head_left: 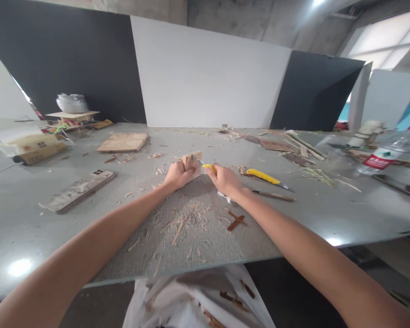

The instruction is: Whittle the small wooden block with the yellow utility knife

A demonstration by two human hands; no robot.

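Observation:
Near the middle of the table (177, 136), my left hand (178, 175) grips a small pale wooden block (197, 157), fingers wrapped round its left side. My right hand (226, 180) is closed round the yellow handle of a utility knife (209, 167). Its blade points left and meets the block's face or lies very close to it. Curled wood shavings (187, 221) are scattered below both hands. A second yellow utility knife (264, 176) lies right of my right hand, with a slim wooden-handled tool (276, 196) just nearer to me.
A phone (80, 191) and a flat wooden board (123, 142) lie to the left. Two crossed brown strips (237, 221) rest near the front edge. Wood scraps (305, 146) and a plastic bottle (382, 155) are on the right. Black and white panels (212, 77) stand behind.

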